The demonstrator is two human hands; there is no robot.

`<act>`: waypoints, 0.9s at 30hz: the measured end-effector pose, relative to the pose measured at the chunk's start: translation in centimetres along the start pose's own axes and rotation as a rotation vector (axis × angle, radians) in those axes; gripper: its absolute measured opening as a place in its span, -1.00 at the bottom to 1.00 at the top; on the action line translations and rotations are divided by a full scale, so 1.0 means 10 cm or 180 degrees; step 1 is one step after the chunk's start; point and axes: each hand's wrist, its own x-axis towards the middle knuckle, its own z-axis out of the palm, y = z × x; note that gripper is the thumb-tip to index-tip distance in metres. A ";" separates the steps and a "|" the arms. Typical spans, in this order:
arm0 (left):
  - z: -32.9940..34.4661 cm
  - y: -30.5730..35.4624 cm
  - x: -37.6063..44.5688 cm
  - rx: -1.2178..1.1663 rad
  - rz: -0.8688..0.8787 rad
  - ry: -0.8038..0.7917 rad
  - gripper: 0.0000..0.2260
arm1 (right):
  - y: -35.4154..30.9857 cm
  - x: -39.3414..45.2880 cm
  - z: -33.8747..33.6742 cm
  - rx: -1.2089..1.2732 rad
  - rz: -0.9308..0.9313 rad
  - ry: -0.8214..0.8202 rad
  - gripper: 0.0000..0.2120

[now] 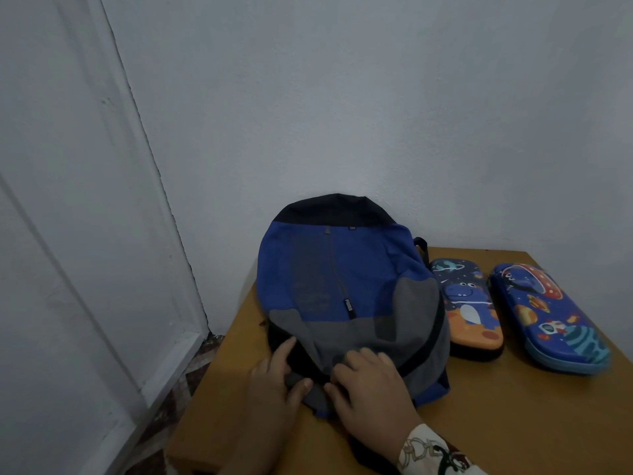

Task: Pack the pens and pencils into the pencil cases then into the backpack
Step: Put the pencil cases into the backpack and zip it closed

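The fingers of the left hand (274, 375) pinch a fold of grey fabric at the near end of the backpack (342, 286), thumb under the fold and forefinger stretched out along the dark edge above it. The fingers of the right hand (370, 382) curl over the same grey panel just beside it, knuckles up; they seem to hold the cloth, though the tips are hidden. Both hands meet at what looks like the opening, so the likely purpose is to part it or work the zip: one hand keeps the cloth taut while the other pulls.

The backpack lies flat on the bench (513, 423), its far dark end propped against the wall (342, 97), which keeps it from sliding away under the pull.

Just beside its right edge lies the dinosaur pencil case (469, 303), touching or nearly touching the bag, and a little further right the space pencil case (551, 320). Both look closed, and no loose pens or pencils show, so the cases seem filled and are laid close by, ready to go in.
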 end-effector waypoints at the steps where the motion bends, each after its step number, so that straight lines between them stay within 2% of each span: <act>1: 0.02 -0.03 0.01 0.0057 0.0046 0.0072 -0.42 | 0.05 -0.02 -0.03 -0.0036 -0.0039 -0.0035 -0.79; 2: 0.04 -0.05 0.01 0.0236 0.0205 0.0137 -0.42 | 0.11 -0.04 -0.07 -0.0071 -0.0081 -0.0077 -0.78; 4: 0.07 -0.09 0.00 0.0509 0.0460 0.0181 -0.55 | 0.24 -0.09 -0.15 -0.0125 -0.0157 -0.0124 -0.77; 7: 0.08 -0.05 -0.01 0.0526 0.0138 0.0169 -0.82 | 0.48 -0.15 -0.28 -0.0144 -0.0256 -0.0160 -0.79; 10: 0.07 -0.01 -0.01 0.0455 -0.0004 0.0221 -0.87 | 0.73 -0.22 -0.39 -0.0107 -0.0346 -0.0129 -0.80; 16: 0.07 -0.02 -0.02 0.0210 0.0001 0.0253 -0.59 | 1.27 -0.32 -0.61 -0.0274 -0.0238 0.0066 -0.80; 19: 0.07 -0.02 -0.03 0.0272 -0.0001 0.0280 -0.59 | 1.50 -0.37 -0.67 -0.0393 0.0206 0.0265 -0.73; 22: 0.01 0.11 -0.09 0.0806 0.0091 0.0488 -0.60 | 1.61 -0.43 -0.66 -0.0353 0.0446 0.0337 -0.66; 25: 0.04 0.40 -0.10 0.0858 0.0816 0.0699 -0.50 | 1.59 -0.45 -0.60 -0.0180 0.0404 0.0386 -0.53; 27: 0.08 0.59 -0.04 0.0872 0.1246 0.0356 -0.47 | 1.57 -0.43 -0.60 -0.0043 0.0409 0.0400 -0.50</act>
